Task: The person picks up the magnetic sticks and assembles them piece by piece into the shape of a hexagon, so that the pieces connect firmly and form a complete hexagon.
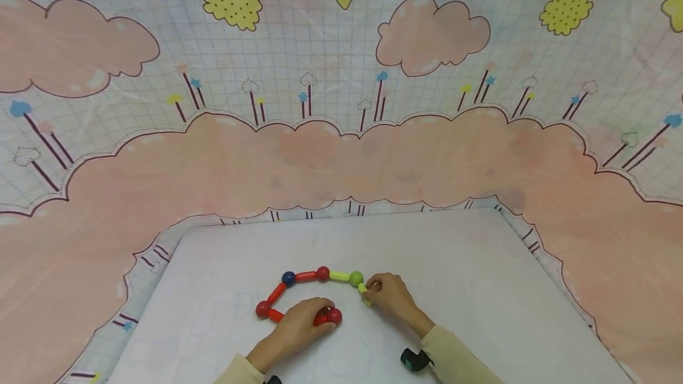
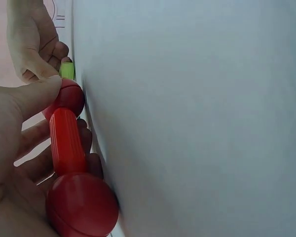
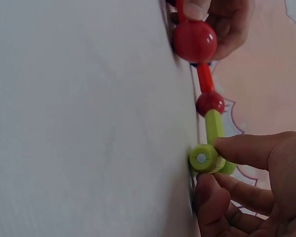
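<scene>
On the white tabletop, an open-ended chain of magnetic rods and balls curves between the hands. My left hand grips its near end, with the thumb on the red end ball and fingers behind the red rod. Another red ball lies under that palm. At the other end, my right hand pinches a lime-green rod between thumb and finger. Its silver tip faces the right wrist camera; its other end meets the green ball. A gap separates that rod from the red end ball.
Along the chain's far side are a blue ball, a red ball and another lime-green rod. A red ball marks the left bend. Patterned cloth hangs behind the white table.
</scene>
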Demonstrator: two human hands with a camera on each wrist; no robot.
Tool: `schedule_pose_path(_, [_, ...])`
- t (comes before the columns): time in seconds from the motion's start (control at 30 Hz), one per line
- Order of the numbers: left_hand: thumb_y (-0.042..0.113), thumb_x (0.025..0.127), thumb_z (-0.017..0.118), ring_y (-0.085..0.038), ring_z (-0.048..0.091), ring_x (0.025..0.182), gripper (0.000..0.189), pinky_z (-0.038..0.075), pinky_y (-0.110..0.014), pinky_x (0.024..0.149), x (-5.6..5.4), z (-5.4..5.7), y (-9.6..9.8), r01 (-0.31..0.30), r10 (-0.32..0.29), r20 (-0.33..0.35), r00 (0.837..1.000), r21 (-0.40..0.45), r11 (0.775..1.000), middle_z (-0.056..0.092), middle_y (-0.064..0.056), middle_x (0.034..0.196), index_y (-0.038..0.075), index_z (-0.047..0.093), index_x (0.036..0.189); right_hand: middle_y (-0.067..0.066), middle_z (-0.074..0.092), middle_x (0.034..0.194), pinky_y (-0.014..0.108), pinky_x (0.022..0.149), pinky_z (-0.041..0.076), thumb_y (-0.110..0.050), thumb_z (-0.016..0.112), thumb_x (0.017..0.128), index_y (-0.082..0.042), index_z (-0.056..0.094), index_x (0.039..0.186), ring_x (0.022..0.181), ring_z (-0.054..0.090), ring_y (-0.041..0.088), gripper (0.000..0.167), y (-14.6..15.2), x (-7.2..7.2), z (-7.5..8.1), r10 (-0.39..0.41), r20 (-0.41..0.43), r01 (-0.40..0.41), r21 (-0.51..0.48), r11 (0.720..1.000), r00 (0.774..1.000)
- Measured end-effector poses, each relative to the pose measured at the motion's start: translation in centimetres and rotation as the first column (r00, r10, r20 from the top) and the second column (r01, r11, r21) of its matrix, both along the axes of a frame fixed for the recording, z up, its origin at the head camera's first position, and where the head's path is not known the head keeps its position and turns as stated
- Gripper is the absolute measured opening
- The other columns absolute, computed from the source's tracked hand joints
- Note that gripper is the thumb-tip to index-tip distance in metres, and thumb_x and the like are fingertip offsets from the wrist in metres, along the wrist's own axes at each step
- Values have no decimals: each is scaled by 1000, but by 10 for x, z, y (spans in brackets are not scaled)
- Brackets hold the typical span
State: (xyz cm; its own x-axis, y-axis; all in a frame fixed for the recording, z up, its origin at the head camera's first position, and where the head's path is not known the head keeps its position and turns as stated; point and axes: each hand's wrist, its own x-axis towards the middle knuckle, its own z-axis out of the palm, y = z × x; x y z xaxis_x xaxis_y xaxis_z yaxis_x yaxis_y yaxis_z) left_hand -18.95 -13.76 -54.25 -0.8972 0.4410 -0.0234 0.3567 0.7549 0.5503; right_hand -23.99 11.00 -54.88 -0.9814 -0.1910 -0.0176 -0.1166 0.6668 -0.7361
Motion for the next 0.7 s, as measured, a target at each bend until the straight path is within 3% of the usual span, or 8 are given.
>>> schedule_pose_path(0.27, [36,86,74,-6,55,89,38,51,-30,80,2,0,8,9,-9,15,1000,23,1000,67,7,106,17,65,119,-1,66,72,24,57,46,-22,78,81,-8,66,91,65,58,9,21,-6,5,-1,18,54,-16,-40,999,998])
schedule_pose_path(0.47, [36,86,74,-5,54,90,39,50,-29,81,3,3,15,12,-13,32,999,27,1000,67,7,108,18,65,119,-2,66,70,24,55,47,-20,76,83,-4,72,92,62,58,8,19,-9,8,-2,50,70,-45,-73,996,996])
schedule_pose_path(0.7, [35,86,74,-3,52,85,36,47,-25,76,5,2,22,59,-59,15,998,53,997,64,11,101,18,66,116,-2,66,68,21,53,46,-19,76,82,-2,72,94,59,57,6,22,-15,9,-4,54,66,-46,-127,991,996])
